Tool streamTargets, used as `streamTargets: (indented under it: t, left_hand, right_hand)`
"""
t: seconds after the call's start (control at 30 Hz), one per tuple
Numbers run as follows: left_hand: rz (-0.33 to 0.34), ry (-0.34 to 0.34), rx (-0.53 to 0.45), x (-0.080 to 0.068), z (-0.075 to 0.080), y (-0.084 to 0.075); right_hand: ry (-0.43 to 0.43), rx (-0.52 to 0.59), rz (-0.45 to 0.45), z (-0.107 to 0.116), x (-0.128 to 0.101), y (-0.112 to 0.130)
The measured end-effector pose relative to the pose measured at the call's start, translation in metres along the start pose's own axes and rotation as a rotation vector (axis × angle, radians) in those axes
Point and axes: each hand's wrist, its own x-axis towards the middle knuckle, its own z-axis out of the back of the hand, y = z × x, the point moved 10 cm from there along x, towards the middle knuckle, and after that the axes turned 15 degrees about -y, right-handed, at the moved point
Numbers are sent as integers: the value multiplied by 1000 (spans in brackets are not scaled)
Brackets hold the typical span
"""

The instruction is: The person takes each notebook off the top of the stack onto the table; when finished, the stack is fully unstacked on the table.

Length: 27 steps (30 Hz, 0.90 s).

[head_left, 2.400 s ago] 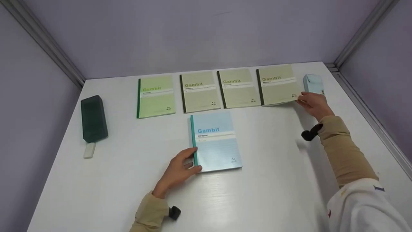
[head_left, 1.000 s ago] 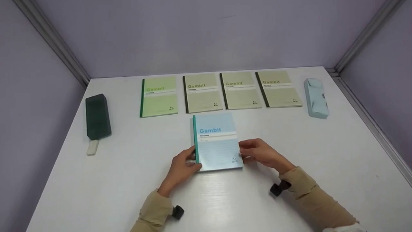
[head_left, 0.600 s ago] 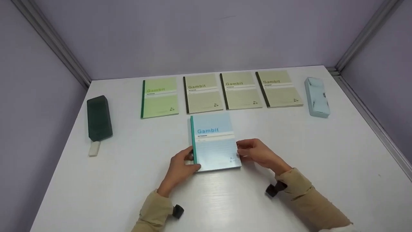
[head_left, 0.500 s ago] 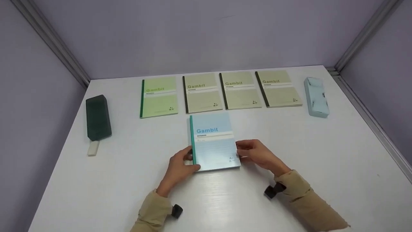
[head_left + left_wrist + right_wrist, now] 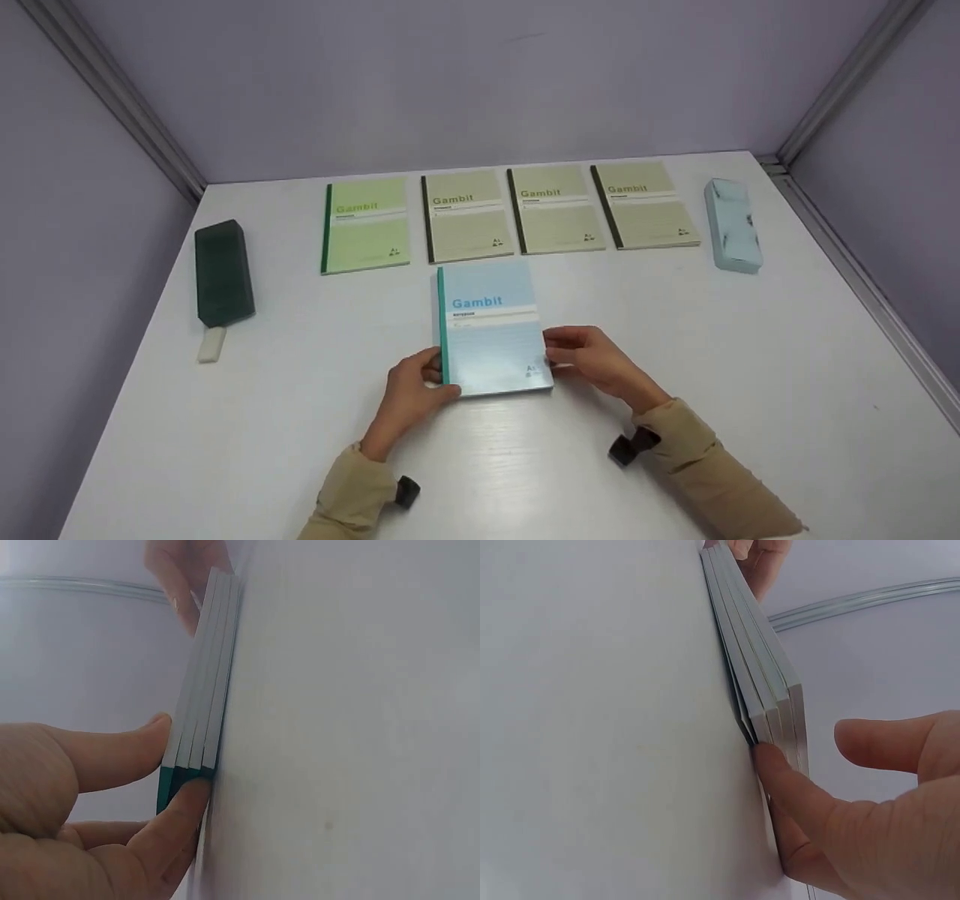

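Note:
A stack of several notebooks lies in the middle of the table, a blue Gambit notebook (image 5: 495,330) with a green spine on top. My left hand (image 5: 410,390) holds the stack at the lower spine, thumb at the cover's near corner and fingers against the spine. At the opposite long side, my right hand (image 5: 596,364) touches the page edges. In the right wrist view, its fingers (image 5: 802,795) sit by the lowest notebooks, whose edges are fanned slightly apart, and the thumb (image 5: 885,744) stands off the stack. The left wrist view shows the stacked notebooks' ends (image 5: 201,675) nearly even.
Behind the stack lie a green notebook (image 5: 366,225) and three olive notebooks (image 5: 469,217) in a row. A dark green case (image 5: 224,274) and a white eraser (image 5: 212,345) are at the left. A pale blue case (image 5: 733,226) stands at the far right.
My right hand has come from the rightmost olive notebook, whose lifted corner now lies down, to the stack's right side. The left hand stays at the spine.

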Motion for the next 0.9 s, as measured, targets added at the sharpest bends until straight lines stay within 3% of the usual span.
streamTargets:
  t: [0.33,0.43,0.63,0.73,0.9]
  left_hand:
    - [107,-35,-42,-6,15,15]
    - [182,3,-98,-8,17,22]
    - [310,149,-282,-13,15,26]
    - [330,195,-353,-12,16,22]
    - [312,178,-446,-4,27,11]
  right_hand:
    - [48,37,-24,-12,-2,-3]
    - [51,36,-32,-13,-3,-4]
    - [50,41,-45,-12,-2,-4]
    - [40,43,-49,-9,-2,-3]
    - [23,31,-57,-6,-2,-2]
